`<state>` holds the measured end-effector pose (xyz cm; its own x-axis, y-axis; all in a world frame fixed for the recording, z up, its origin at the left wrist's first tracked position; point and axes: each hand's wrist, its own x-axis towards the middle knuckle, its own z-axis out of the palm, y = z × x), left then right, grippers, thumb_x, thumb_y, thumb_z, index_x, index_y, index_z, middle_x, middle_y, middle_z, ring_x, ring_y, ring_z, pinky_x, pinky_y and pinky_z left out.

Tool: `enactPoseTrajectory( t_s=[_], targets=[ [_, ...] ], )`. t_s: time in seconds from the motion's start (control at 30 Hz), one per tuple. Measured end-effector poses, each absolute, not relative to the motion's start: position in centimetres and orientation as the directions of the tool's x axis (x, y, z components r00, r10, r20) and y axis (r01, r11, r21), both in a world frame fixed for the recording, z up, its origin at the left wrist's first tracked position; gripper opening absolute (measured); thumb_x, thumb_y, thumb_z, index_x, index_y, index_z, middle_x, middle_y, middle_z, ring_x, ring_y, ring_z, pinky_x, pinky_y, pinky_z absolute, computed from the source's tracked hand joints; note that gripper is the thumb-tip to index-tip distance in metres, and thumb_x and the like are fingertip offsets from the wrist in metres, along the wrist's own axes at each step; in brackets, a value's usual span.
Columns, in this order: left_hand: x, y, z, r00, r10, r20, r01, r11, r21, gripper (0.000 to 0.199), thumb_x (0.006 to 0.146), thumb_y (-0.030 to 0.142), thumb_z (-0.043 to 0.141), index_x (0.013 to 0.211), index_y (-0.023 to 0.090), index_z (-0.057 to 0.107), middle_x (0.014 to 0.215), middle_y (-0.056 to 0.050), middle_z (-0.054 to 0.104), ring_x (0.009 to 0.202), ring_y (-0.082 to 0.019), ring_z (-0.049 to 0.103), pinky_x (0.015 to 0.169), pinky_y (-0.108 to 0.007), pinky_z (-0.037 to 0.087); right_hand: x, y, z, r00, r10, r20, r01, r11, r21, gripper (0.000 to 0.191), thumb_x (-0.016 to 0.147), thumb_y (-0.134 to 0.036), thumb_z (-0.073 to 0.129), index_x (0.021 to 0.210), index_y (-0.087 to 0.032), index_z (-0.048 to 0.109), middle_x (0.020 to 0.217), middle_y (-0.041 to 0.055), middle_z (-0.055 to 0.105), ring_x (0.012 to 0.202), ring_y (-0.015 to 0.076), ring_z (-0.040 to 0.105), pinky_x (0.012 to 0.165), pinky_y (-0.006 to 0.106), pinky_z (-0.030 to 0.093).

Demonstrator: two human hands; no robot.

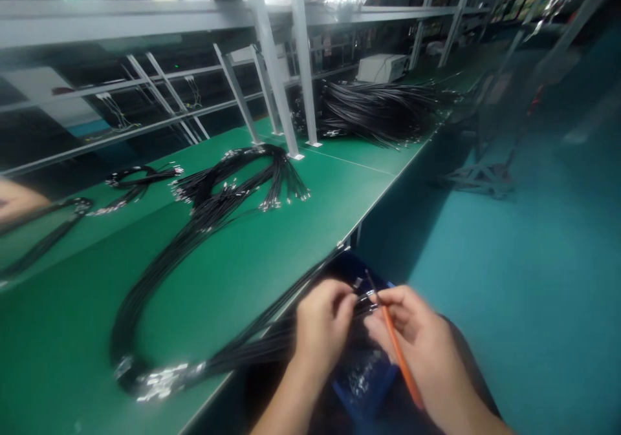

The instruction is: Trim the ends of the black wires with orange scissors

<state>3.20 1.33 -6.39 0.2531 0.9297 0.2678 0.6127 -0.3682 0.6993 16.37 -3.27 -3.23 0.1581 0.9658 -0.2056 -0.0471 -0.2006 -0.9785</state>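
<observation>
In the head view my left hand [323,322] is closed in a pinch on the end of a thin black cable. Across from it, my right hand [422,341] holds a slim tool with an orange handle [402,357] and a thin dark tip; its exact kind is unclear. The fingertips of both hands nearly meet around small silvery connectors [369,295]. A long bundle of black cables [160,267] curves over the green table and runs under my left hand. Below the hands, a blue bin [347,393] holds small shiny pieces, blurred.
Coiled black cables [264,157] lie farther back on the green table [233,293]. A large cable heap [378,108] sits beyond the white posts [276,66]. Another person's arm [19,201] shows at the left edge. Shelving rises behind; the table edge slants along the right.
</observation>
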Motion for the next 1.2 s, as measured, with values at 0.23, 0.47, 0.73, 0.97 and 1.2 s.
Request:
enactPoseTrajectory(
  t_s=[0.23,0.47,0.73,0.97,1.2],
  targets=[
    [0.0,3.4,-5.5,0.055,0.983,0.174,0.915,-0.12,0.386,0.011,0.087,0.025,0.051,0.084,0.022,0.061,0.087,-0.003,0.063,0.084,-0.018,0.057,0.07,-0.027,0.04,18.6,-1.5,-2.8,0.29,0.942,-0.17,-0.087,-0.151,-0.985,0.034,0.068,-0.04,0.074,0.091,-0.02,0.059,0.063,0.0002,0.065,0.05,0.0125,0.054,0.046,0.022,0.042],
    [-3.7,6.4,-5.7,0.018,0.999,0.03,0.902,-0.029,0.43,0.006,0.078,0.026,0.057,0.072,0.022,0.058,0.071,0.0,0.061,0.065,-0.017,0.054,0.056,-0.025,0.034,19.5,-0.5,-2.6,0.329,0.934,-0.14,-0.169,-0.088,-0.982,0.034,0.069,-0.037,0.076,0.092,-0.02,0.057,0.061,-0.0014,0.063,0.044,0.0099,0.046,0.043,0.023,0.036],
    [-4.3,7.2,-4.4,0.026,0.999,0.039,0.826,-0.043,0.562,0.011,0.079,0.031,0.052,0.078,0.021,0.055,0.07,0.001,0.061,0.065,-0.016,0.057,0.059,-0.024,0.041,20.8,-0.5,-2.4,0.356,0.931,-0.078,-0.202,-0.004,-0.979,0.026,0.074,-0.032,0.073,0.091,-0.022,0.057,0.049,-0.0062,0.053,0.058,0.0151,0.057,0.049,0.023,0.04],
    [-1.5,5.9,-1.1,0.188,0.974,0.13,0.594,-0.218,0.774,0.02,0.08,0.035,0.057,0.092,0.019,0.059,0.083,-0.002,0.065,0.075,-0.017,0.061,0.066,-0.025,0.047,20.5,-0.6,-2.4,0.334,0.938,-0.092,-0.196,-0.026,-0.98,0.025,0.076,-0.032,0.069,0.094,-0.022,0.056,0.063,-0.0038,0.061,0.055,0.0116,0.053,0.048,0.022,0.037],
    [1.9,2.6,-0.3,0.223,0.938,0.265,0.5,-0.344,0.795,0.013,0.084,0.029,0.056,0.082,0.02,0.065,0.075,-0.002,0.061,0.065,-0.014,0.056,0.06,-0.025,0.043,18.9,-2.0,-4.2,-0.18,0.945,-0.275,-0.229,-0.312,-0.922,0.018,0.076,-0.022,0.066,0.083,-0.021,0.05,0.053,-0.0098,0.045,0.041,0.006,0.036,0.042,0.02,0.028]
  ],
)
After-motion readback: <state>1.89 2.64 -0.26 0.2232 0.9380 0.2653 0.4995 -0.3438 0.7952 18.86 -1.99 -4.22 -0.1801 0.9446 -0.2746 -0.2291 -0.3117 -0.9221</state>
